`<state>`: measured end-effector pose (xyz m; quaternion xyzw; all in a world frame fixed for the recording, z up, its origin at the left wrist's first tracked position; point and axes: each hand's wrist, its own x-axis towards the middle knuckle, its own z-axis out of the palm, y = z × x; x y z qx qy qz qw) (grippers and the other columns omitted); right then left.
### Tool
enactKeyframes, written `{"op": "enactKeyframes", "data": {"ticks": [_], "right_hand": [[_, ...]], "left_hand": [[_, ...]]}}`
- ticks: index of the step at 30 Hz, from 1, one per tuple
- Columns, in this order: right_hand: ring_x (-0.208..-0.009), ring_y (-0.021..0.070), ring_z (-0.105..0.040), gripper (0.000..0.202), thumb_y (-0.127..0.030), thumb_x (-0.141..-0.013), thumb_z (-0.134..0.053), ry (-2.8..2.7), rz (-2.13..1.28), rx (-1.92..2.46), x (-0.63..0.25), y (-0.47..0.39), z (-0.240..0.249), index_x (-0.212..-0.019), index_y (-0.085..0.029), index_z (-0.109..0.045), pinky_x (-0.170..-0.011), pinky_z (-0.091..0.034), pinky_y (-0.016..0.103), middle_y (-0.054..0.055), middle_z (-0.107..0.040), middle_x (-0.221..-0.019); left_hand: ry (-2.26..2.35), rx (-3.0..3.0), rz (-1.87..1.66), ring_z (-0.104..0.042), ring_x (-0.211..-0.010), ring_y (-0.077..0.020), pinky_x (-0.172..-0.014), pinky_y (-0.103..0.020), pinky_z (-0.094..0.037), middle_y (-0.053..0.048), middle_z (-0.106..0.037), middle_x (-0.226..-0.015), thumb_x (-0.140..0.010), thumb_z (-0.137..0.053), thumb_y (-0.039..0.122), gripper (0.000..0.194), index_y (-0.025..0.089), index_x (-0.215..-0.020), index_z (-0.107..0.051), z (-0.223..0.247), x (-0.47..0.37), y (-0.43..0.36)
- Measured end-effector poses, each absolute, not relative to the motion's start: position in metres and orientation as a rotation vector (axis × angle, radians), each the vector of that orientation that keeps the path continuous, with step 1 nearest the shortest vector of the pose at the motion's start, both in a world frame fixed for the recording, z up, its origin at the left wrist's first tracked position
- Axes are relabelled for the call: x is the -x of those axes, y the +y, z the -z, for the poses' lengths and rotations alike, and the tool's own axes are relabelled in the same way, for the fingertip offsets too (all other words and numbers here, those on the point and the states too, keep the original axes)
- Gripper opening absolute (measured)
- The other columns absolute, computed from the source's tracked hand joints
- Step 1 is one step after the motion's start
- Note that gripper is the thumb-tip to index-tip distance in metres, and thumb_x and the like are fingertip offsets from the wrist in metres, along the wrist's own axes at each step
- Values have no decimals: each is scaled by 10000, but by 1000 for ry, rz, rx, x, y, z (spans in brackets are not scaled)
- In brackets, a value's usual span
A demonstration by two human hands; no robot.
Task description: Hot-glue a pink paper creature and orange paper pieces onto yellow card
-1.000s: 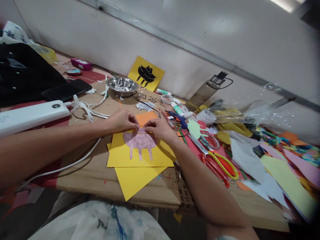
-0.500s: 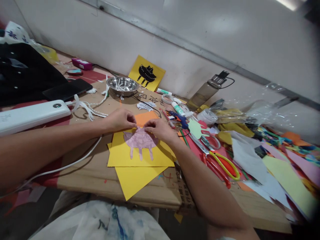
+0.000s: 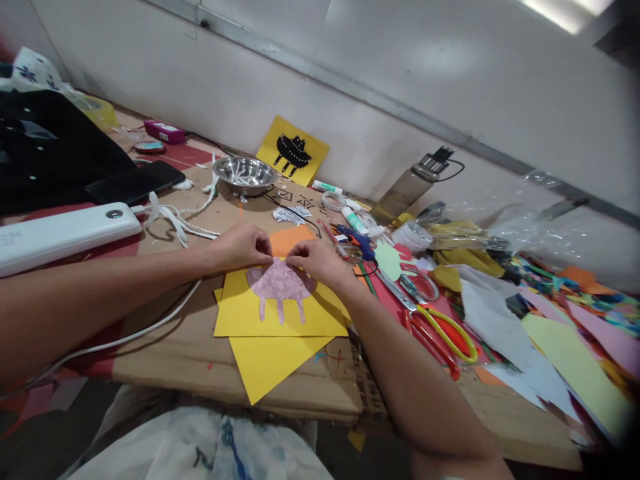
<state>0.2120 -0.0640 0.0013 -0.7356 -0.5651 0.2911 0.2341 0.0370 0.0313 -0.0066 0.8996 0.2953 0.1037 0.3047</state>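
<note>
A mottled pale-purple paper cutout (image 3: 281,287), with a wide body and three legs, lies on a yellow card (image 3: 233,313). My left hand (image 3: 244,247) is closed at its upper left edge, thumb and fingers pinched together. From the other side my right hand (image 3: 317,259) pinches the upper right edge. The fingertips nearly meet and hide the top of the cutout. Beneath the card, another yellow sheet (image 3: 265,367) sticks out toward me, and an orange sheet (image 3: 290,237) shows behind the hands.
A metal bowl (image 3: 245,175) stands beyond my left hand, before a yellow card with a black cutout (image 3: 293,152). To the right lie a blue glue gun (image 3: 357,241), scissors (image 3: 435,327), a bottle (image 3: 410,187) and paper scraps (image 3: 565,360). A white power bank (image 3: 65,233) is at left.
Both hands stay at the cutout's top edge, with the fingertips slightly shifted. A line or crease seen across its upper part no longer shows. The view has tilted slightly.
</note>
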Motion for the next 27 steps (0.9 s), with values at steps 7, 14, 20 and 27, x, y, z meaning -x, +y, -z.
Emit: {"op": "enactKeyframes", "data": {"ticks": [7,14,20,27], "right_hand": [[-567,103,-540,50,-202,-745,-709,-1608,-728,2022,-213,-63,7,-731,-185,-664,-522,-380,231,-17,-643,-656],[-604,100,-522,134,-226,-724,-745,-1646,-656,2026,-215,-62,10,-784,-188,-631,-533,-350,227,-31,-615,-687],[-610,101,-524,145,-235,-723,-736,-1641,-657,2008,-218,-62,12,-797,-192,-619,-526,-350,221,-32,-607,-689],[-628,105,-557,120,-180,-740,-677,-1600,-769,1945,-228,-62,11,-839,-184,-608,-547,-408,216,-33,-601,-706]], "left_hand": [[775,-2400,-274,-629,-668,-139,-585,-214,-379,-29,-749,-756,-735,-643,297,197,156,-817,-753,8,-34,34],[748,-2407,-302,-640,-689,-139,-591,-206,-386,-26,-747,-780,-728,-687,336,218,162,-845,-745,10,-33,31],[730,-2418,-295,-645,-693,-142,-596,-207,-394,-30,-745,-783,-734,-695,350,227,163,-852,-745,12,-34,30],[734,-2439,-272,-630,-674,-142,-574,-211,-376,-33,-735,-770,-732,-695,372,256,155,-861,-741,13,-35,32]]}}
